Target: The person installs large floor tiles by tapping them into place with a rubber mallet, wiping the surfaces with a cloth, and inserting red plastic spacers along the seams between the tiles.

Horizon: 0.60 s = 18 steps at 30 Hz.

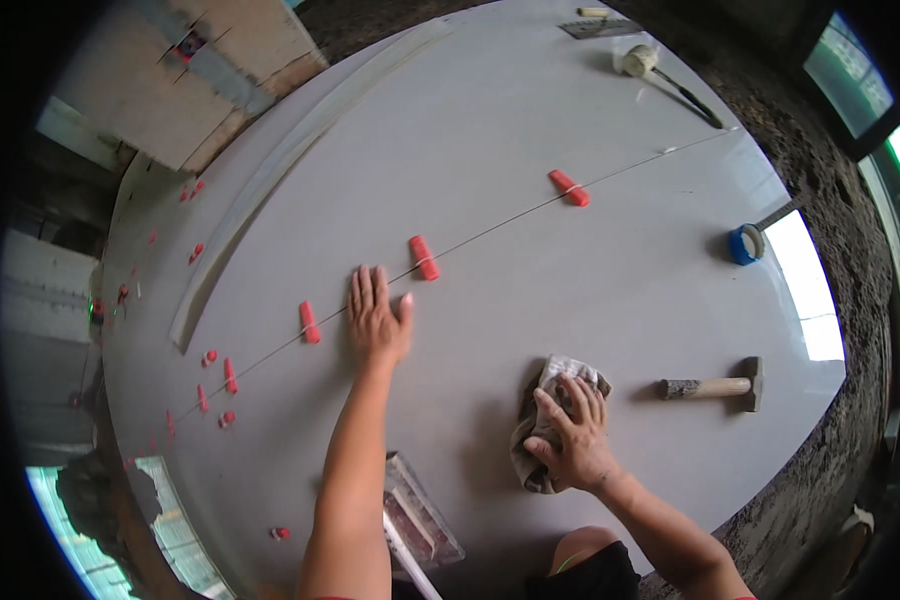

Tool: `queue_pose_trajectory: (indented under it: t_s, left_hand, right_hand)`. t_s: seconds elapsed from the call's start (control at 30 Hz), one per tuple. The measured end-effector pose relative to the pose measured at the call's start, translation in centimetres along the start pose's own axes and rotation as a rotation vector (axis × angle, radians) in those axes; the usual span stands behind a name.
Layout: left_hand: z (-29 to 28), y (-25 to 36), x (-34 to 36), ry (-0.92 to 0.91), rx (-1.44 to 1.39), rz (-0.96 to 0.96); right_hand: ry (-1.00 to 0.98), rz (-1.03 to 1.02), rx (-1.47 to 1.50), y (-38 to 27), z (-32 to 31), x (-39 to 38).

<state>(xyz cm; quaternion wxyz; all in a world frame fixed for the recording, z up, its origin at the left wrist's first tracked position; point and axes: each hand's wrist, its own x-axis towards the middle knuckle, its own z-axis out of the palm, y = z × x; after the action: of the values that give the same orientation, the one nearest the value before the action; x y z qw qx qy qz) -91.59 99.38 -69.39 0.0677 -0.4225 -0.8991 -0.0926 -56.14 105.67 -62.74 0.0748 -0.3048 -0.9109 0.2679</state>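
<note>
My left hand (378,322) lies flat with fingers outstretched on the glossy grey tile floor (490,310), its fingertips just past a thin dark joint. Red tile-levelling wedges sit across that joint: one wedge (310,323) left of this hand, another (424,258) to its upper right, and a third (569,188) farther along. Closer to me, a bunched, dirty grey-and-white rag (532,452) is pressed on the tile under my right hand (577,440), which grips it from above with fingers bent over it. The hand covers part of the rag.
A hammer (715,388) lies to the right, below a blue roll of tape (745,244). Farther off are a white-headed mallet (660,75) and a notched trowel (598,28). A flat float-like tool (420,515) sits beside my left forearm. A long pale strip (270,180) crosses the left side.
</note>
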Motion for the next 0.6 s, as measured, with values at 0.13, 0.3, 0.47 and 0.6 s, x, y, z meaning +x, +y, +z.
queue_pose_trajectory:
  t_s: [0.13,0.3,0.47,0.6]
  left_hand:
    - [0.0,-0.2,1.5,-0.097,0.026,-0.134]
    - [1.0,-1.5,6.5,-0.095,0.049,-0.233]
    - [2.4,-3.4,9.3,-0.066,-0.030,-0.166]
    - [2.0,-4.0,6.4,-0.044,-0.074,-0.026]
  right_hand:
    - [0.084,-0.014,-0.069,-1.1,3.6,-1.1]
    - [0.162,0.000,-0.096,-0.8,5.2,-0.9]
    - [0.164,-0.028,-0.129,-0.8,5.2,-0.5]
    - [0.142,-0.025,-0.170,-0.8,5.5,-0.5]
